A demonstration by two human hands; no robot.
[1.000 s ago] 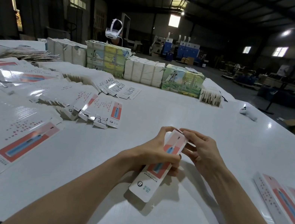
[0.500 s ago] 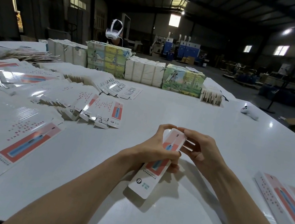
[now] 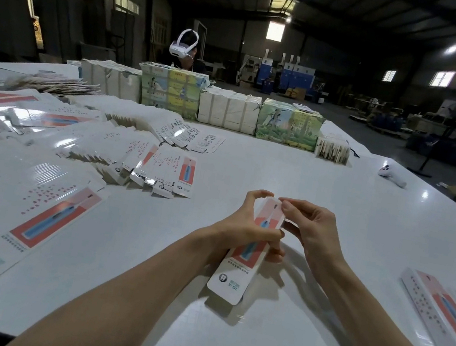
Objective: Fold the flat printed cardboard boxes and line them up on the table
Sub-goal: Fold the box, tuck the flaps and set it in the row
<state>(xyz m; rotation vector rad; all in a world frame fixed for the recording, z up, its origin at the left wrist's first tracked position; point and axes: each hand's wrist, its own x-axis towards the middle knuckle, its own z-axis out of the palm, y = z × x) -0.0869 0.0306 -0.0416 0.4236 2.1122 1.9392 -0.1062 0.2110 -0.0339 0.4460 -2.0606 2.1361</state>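
The box [image 3: 249, 250] has tipped slightly more upright since a second ago; the left hand [image 3: 241, 227] grips its middle to steady it low over the table [image 3: 310, 181]; the right hand [image 3: 307, 232] pinches the top end, probably tucking the flap. Its foot shows a tooth logo and seemingly "X-1S"; smaller print is illegible.

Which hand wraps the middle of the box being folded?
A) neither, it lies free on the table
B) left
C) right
B: the left hand curls round the box at mid-length, while the right hand pinches its far end.
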